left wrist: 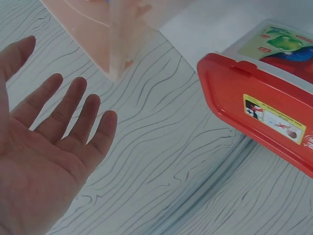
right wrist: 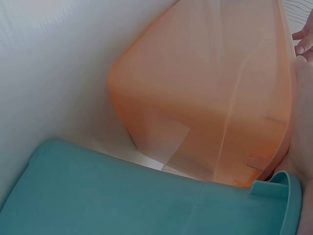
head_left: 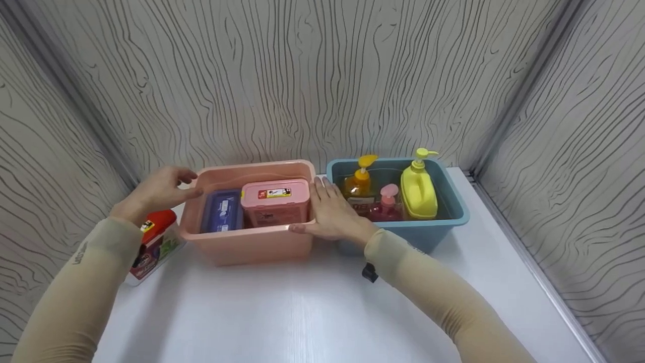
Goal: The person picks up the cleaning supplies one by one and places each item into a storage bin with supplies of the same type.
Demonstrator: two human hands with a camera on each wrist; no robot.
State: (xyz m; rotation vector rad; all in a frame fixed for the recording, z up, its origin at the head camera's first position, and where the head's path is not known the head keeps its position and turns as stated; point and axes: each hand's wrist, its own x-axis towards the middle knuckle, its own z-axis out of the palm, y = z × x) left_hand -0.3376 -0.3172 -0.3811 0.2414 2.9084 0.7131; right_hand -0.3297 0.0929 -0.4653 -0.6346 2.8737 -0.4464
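Note:
A pink plastic bin (head_left: 262,247) stands on the white table, holding a dark blue box (head_left: 224,209) and a pink lidded tub (head_left: 274,195). My right hand (head_left: 332,212) lies flat along the bin's right rim, fingers extended and thumb over the front edge. At the left end, my left hand (head_left: 156,191) hovers by the rim; the left wrist view shows its palm (left wrist: 44,161) bare and its fingers spread apart. Below that wrist sits a clear tub with a red lid (head_left: 162,221), partly covered by the sleeve. The right wrist view shows the pink bin's outer wall (right wrist: 195,88).
Close on the right is a blue-green bin (head_left: 456,214) with an amber pump bottle (head_left: 359,186), a small pink pump bottle (head_left: 387,209) and a yellow pump jug (head_left: 418,194). Wood-patterned panels (head_left: 252,75) enclose the table (head_left: 282,312) at the back and sides.

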